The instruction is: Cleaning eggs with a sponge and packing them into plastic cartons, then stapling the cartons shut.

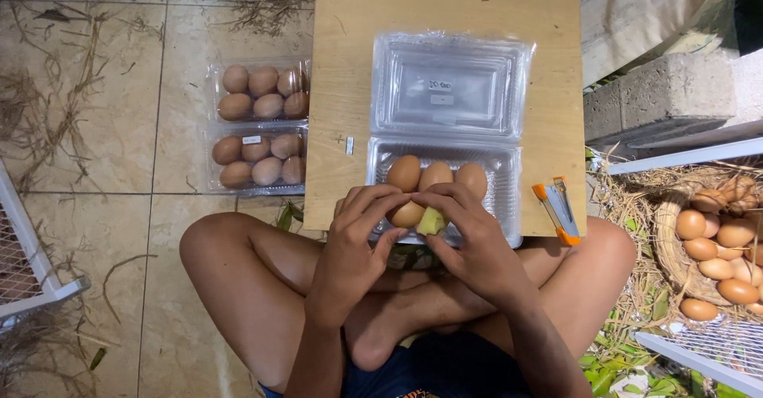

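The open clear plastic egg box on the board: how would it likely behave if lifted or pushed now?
The egg box looks thin and see-through, so it would probably flex if lifted by one edge. Its hinged lid lies open and would likely flop. With only a few eggs inside, they might roll, and they look breakable.

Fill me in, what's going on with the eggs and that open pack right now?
A person sits cross-legged on the floor at a low wooden board. The left hand and right hand together hold a brown egg and a small yellowish piece over an open clear plastic egg pack. Three eggs already sit in its back row. Two closed packs lie on the tiles, a stapler rests on the board, and a basket of eggs stands to the right.
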